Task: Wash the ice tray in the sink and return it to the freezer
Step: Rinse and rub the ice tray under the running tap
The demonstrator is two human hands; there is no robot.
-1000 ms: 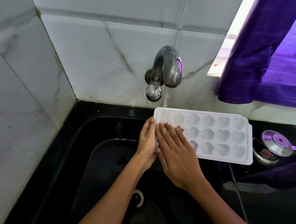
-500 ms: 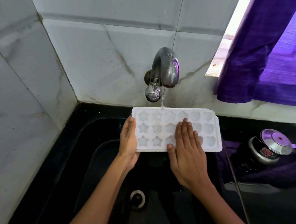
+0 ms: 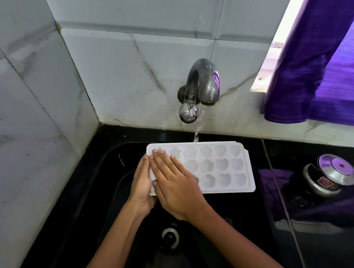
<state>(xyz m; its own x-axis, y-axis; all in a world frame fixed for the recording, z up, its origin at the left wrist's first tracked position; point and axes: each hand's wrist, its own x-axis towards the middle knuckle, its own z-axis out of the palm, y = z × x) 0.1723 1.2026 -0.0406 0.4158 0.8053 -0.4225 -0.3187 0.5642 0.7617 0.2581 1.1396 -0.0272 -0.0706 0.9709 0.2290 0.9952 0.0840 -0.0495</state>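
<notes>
A white ice tray (image 3: 222,168) with heart and star moulds is held level over the black sink (image 3: 107,170). Water runs from the metal tap (image 3: 202,86) onto the tray's far edge. My left hand (image 3: 142,182) grips the tray's left end from the side and below. My right hand (image 3: 173,181) lies flat, fingers together, on top of the tray's left moulds, covering them. The sink drain (image 3: 170,237) shows below my wrists.
Marble tiles form the back and left walls. A purple curtain (image 3: 330,62) hangs at the upper right. On the black counter at the right stands a steel pressure cooker (image 3: 327,176) on purple cloth (image 3: 275,182).
The tray has shifted right under the running water since half a second ago. My right hand slid from the tray's middle to its left end, next to my left hand.
</notes>
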